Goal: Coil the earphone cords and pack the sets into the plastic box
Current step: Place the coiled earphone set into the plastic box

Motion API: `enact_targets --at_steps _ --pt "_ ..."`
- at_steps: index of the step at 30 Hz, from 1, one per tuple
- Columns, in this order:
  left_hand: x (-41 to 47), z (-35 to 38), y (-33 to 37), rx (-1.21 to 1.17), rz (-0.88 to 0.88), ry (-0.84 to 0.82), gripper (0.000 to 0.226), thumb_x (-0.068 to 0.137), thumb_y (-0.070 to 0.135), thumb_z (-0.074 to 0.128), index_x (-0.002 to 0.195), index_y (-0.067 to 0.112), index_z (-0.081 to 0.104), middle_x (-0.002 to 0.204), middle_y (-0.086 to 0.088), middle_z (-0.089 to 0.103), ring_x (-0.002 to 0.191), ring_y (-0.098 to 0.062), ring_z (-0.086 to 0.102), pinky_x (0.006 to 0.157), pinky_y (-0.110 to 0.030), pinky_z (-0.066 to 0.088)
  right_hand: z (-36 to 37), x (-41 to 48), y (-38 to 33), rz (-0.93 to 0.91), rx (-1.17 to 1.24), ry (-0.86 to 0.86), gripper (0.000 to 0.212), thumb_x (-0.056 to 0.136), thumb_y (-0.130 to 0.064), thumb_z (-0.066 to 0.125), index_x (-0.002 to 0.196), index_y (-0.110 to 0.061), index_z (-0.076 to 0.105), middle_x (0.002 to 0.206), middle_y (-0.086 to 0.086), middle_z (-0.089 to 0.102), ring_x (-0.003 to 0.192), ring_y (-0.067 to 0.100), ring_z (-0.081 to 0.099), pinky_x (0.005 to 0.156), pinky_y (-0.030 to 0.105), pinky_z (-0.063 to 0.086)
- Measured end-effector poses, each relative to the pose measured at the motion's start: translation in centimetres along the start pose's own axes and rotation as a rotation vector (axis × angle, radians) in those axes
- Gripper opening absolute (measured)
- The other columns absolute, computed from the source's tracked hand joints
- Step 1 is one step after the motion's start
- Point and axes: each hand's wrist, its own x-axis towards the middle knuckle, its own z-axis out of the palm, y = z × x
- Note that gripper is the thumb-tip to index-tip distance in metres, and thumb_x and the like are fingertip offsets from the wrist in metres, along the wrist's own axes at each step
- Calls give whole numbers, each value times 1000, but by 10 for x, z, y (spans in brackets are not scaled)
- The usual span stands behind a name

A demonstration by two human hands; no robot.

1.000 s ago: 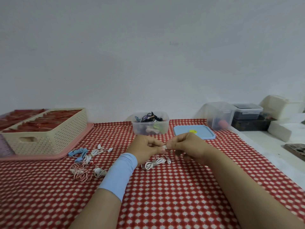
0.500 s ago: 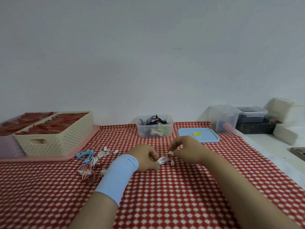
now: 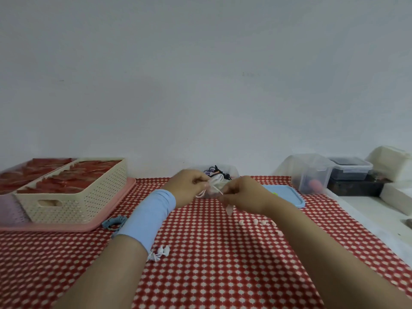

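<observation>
plastic box (image 3: 234, 173) mostly hidden, white cord (image 3: 215, 181) blurred

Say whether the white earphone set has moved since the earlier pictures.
Yes: the white earphone set, pinched between the left hand and right hand, rose from below the clear plastic box to overlap its front.

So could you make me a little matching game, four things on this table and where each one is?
Things:
1. white earphone cord
2. blue lid
3. cream basket
4. blue earphone set

Places:
A. standing on the pink tray at the left
B. held between the left hand and the right hand
C. flat on the cloth, right of the hands
D. on the cloth between the tray and the blue sleeve

Pairs: 1-B, 2-C, 3-A, 4-D
</observation>
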Motion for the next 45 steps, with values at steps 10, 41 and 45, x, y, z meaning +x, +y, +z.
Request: enact_targets --at_steps 10,41,45 --pt "72 -15 -17 74 -113 112 16 89 30 66 105 28 70 104 8 68 97 -10 62 89 -27 47 -37 91 -4 30 -265 188 11 86 -21 68 82 -26 77 80 -10 73 78 10 66 76 30 55" --pt "49 -44 -58 334 -144 -8 29 97 15 52 120 26 64 119 2 65 110 -18 60 93 -26 42 16 123 -49 -148 -380 8 30 93 -8 57 104 -26 78 113 -8 73 99 9 65 92 29 54" --pt "12 -54 -62 469 -231 -107 31 95 15 51 123 22 64 127 0 63 114 -21 58 90 -27 41 49 110 -72 -121 -362 -211 20 88 -17 68 96 -29 81 96 -8 77 83 10 71 87 33 59"
